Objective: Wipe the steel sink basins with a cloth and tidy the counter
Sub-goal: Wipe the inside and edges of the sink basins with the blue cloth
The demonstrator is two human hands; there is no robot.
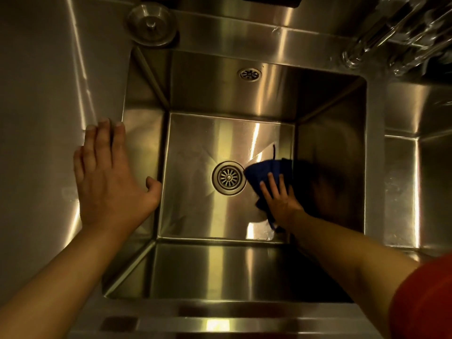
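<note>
I look straight down into a deep square steel sink basin [190,148] with a round drain [229,177] in the middle of its floor. A dark blue cloth [264,171] lies on the basin floor just right of the drain. My right hand [281,201] presses flat on the cloth with straight fingers, close to the basin's right wall. My left hand [110,177] rests flat on the steel counter [49,106] at the basin's left rim, its thumb hanging over the edge.
A steel drain strainer lid [151,24] sits on the counter behind the basin's left corner. An overflow grille [250,74] is in the back wall. A blurred faucet [381,37] reaches in at top right. A second basin [415,167] lies to the right.
</note>
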